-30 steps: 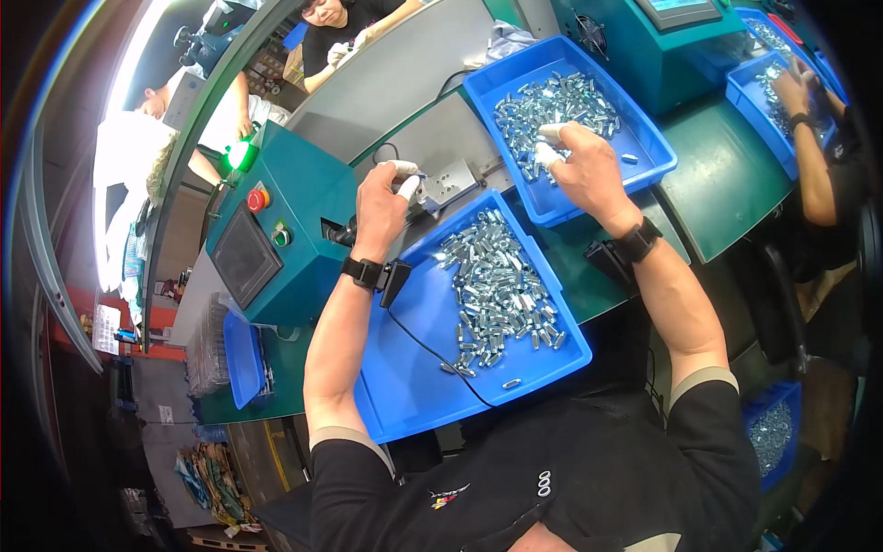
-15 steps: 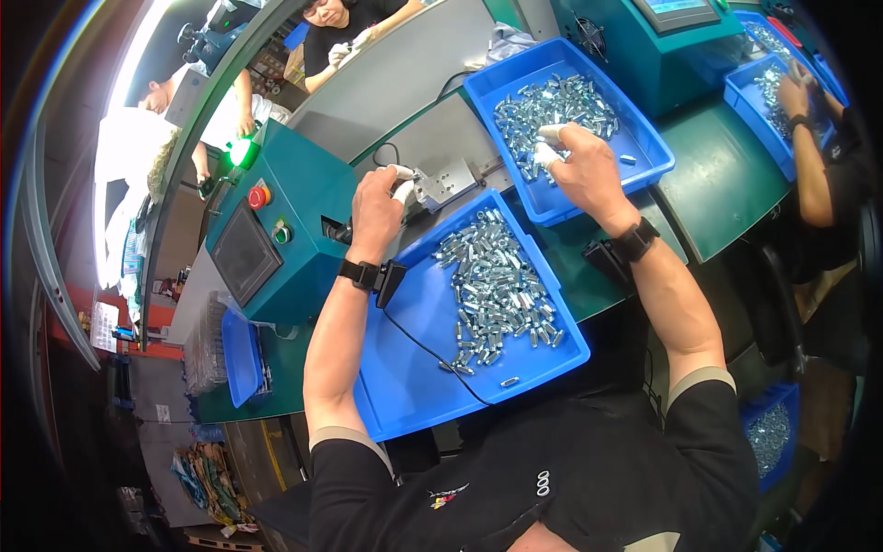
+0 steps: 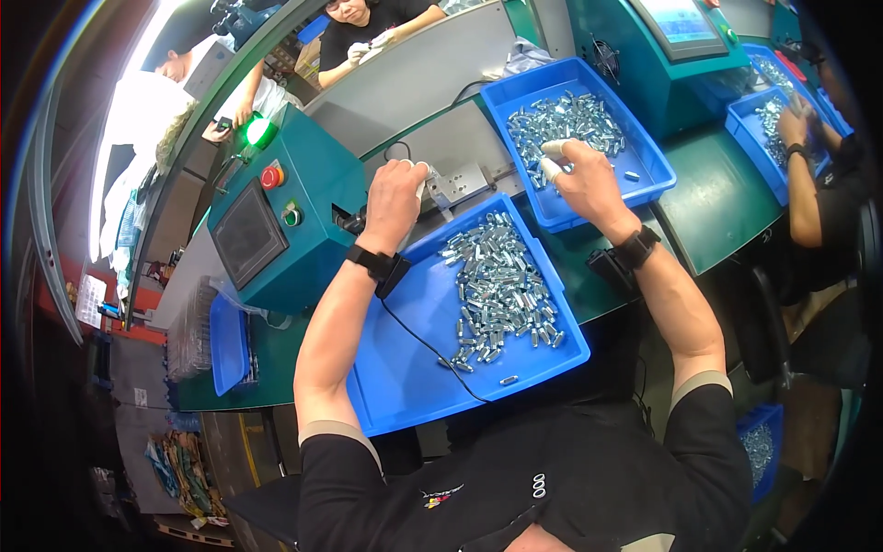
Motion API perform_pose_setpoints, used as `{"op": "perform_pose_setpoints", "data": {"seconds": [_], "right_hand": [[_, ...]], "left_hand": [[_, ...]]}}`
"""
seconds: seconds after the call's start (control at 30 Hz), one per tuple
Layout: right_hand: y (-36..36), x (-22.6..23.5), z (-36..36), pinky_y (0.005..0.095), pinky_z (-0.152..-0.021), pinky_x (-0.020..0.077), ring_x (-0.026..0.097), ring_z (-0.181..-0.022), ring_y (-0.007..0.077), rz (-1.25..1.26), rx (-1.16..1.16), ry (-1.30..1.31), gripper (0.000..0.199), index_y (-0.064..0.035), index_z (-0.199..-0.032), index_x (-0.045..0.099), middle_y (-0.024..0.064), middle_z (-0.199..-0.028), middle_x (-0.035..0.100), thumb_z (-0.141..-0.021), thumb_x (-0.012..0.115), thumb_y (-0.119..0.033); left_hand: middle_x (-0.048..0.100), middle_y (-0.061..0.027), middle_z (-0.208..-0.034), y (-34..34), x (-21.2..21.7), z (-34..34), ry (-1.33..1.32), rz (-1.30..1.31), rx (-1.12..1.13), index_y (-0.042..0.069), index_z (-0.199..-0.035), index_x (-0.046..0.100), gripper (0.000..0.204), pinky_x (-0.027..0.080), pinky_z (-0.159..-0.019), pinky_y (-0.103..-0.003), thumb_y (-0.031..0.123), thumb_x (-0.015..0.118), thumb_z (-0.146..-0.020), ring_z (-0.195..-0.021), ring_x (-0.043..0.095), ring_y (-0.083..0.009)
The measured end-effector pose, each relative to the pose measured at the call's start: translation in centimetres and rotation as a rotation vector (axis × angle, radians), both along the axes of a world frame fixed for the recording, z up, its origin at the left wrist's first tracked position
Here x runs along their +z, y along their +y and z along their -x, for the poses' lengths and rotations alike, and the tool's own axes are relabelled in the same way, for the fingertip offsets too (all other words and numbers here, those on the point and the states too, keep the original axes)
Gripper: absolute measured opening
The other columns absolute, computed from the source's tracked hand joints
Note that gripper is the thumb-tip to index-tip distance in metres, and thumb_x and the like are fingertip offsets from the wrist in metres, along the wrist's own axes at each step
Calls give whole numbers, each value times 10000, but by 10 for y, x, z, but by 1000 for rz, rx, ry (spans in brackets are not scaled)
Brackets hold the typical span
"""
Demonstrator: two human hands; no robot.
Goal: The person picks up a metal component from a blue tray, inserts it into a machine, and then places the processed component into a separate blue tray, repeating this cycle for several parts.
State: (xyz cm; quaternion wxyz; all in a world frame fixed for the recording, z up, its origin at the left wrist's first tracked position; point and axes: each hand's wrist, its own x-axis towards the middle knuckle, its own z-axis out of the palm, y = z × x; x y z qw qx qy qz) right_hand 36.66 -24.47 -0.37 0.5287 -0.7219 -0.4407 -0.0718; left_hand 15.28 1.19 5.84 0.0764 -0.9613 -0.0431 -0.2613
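My left hand (image 3: 395,198) is curled against a small grey metal fixture (image 3: 460,184) beside a teal control box (image 3: 303,221); its white-capped fingertips press at the fixture and hide whatever is between them. My right hand (image 3: 584,175) reaches over the near rim into the far blue tray (image 3: 644,170) of small metal cylinders (image 3: 570,120). Its white-capped thumb and forefinger are slightly apart, with nothing seen between them. Both wrists wear black bands. A cable runs from the left band across the near blue tray (image 3: 414,386), which holds a heap of the same metal cylinders (image 3: 501,294).
The teal box has a dark screen, a red button and a lit green lamp (image 3: 256,131). A second teal machine with a screen (image 3: 676,28) stands behind the far tray. Another person (image 3: 819,184) works at blue trays on the right; other people sit across the bench.
Both hands stay where they were, the left at the fixture and the right over the far tray. Only slight shifts of the fingers and of the view show.
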Motion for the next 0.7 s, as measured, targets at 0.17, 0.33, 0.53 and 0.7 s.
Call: {"op": "perform_pose_setpoints", "data": {"seconds": [0.17, 0.33, 0.53, 0.7], "right_hand": [[3, 19, 11, 366, -849, 591, 774, -950, 256, 22, 60, 113, 295, -24, -1238, 778, 166, -1087, 799, -973, 766, -150], [8, 33, 26, 345, -861, 593, 774, -979, 217, 53, 144, 222, 314, -7, -1250, 773, 175, -1120, 806, -979, 769, -166], [37, 32, 52, 352, -931, 600, 769, -1067, 222, 113, 344, 328, 427, 23, -1374, 695, 184, -1222, 789, -996, 748, -169], [70, 19, 64, 363, -1043, 566, 722, -1239, 253, 80, 552, 434, 580, 43, -1526, 551, 217, -1388, 723, -1006, 721, -147]], "left_hand": [[647, -105, -875, 10, 2, 0, 57, 68, 4, 82, -956, 696, 174, 509, -852, -476, -33, 659, -830, -937, 642, -336], [659, -103, -889, 8, -3, 1, 49, 65, 14, 78, -949, 709, 170, 513, -851, -479, -34, 661, -830, -942, 646, -333], [670, -108, -906, -16, 4, 13, -85, -49, -63, 61, -961, 732, 181, 521, -843, -475, -33, 679, -816, -927, 654, -337], [676, -113, -905, -54, -19, 65, -40, 135, -15, 54, -1051, 779, 239, 539, -833, -462, -23, 730, -830, -910, 661, -348]]}}
